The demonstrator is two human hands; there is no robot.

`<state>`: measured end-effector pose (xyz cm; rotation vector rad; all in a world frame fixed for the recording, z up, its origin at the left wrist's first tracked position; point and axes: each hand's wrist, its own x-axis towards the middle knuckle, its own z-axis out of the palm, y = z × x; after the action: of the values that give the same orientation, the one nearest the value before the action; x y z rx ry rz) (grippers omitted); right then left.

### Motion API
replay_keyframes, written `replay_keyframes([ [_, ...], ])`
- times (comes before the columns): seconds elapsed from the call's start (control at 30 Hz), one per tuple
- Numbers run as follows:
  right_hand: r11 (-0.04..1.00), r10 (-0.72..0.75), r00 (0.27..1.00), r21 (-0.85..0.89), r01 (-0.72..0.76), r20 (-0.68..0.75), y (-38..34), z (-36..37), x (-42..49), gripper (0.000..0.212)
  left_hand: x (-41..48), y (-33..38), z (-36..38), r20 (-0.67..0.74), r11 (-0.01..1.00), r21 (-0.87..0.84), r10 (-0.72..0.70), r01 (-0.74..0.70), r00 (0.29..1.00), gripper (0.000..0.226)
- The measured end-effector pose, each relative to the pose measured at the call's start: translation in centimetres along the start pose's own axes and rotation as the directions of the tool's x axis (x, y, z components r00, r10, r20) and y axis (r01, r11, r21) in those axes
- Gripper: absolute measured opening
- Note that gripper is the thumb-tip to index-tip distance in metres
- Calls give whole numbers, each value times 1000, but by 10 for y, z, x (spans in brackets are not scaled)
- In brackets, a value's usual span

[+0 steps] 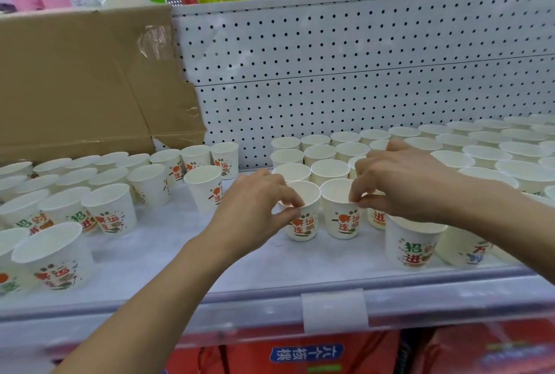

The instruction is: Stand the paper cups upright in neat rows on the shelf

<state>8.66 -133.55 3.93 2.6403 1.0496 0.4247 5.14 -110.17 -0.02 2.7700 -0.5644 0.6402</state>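
Pinching the near rim of one paper cup [303, 223] between thumb and fingers [295, 201] of the left hand [255, 208]; grasp closed on that rim. Pinching the right-hand rim of the neighbouring cup [342, 220] with thumb and fingers [356, 193] of the right hand [405, 181]; grasp likewise closed on that rim.

Both held cups upright, side by side, bases on the white shelf [180, 253], mouths up, printed sides facing the camera. Contact between the two walls: cannot tell.

Positioned directly in front of the rows of upright cups [318, 151], which run back to the perforated back panel [330, 73] and continue to the right edge of the view.

At left, well apart from the held pair: loose cups [111, 211] standing in an uneven cluster, one leaning cup [205, 187] nearest the left hand. Behind that cluster: opened cardboard box [75, 82], flaps up. On the shelf's front edge: clear label holder [333, 310].
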Motion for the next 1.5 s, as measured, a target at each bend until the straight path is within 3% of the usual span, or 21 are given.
replay_keyframes([
  [0.13,1000,2,1000,0,-2,-12,-2,-2,0,26,-1,-3,0,-3,1000,13,-9,9,1000,22],
  [0.27,999,16,997,-45,-19,-71,-11,-12,1,42,-11,-9,-2,-101,999,-38,16,-20,995,37],
  [0.5,979,-73,970,167,114,-233,-74,-34,62,39,-48,-52,-25,-186,993,-45,-118,111,975,52],
  [0.6,964,-93,973,227,141,-212,-103,-28,105,42,-68,-90,-47,-214,953,111,-255,283,943,54],
  [0.73,973,-15,989,228,48,-147,-129,-13,157,44,-82,-143,-89,-188,731,423,-507,535,841,47],
  [0.83,988,28,995,151,-14,-95,-141,-5,183,31,-81,-169,-107,-65,596,613,-617,520,784,26],
  [0.97,998,24,992,55,-18,-123,-149,2,196,15,-76,-184,-107,-52,572,661,-611,486,790,9],
  [1.1,991,7,980,135,20,-199,-151,-2,186,18,-78,-182,-106,-65,683,565,-523,463,850,14],
  [1.2,946,18,958,315,76,-285,-144,-11,160,19,-84,-164,-109,-116,833,328,-433,446,894,10],
  [1.3,893,12,913,415,173,-407,-125,-22,116,16,-91,-133,-108,-241,914,114,-355,390,903,8],
  [1.4,868,64,888,465,176,-456,-101,-35,67,8,-92,-97,-99,-338,967,-54,-253,249,907,4],
  [1.5,845,133,878,516,142,-459,-78,-45,20,6,-87,-57,-83,-336,984,-160,-134,84,932,14],
])
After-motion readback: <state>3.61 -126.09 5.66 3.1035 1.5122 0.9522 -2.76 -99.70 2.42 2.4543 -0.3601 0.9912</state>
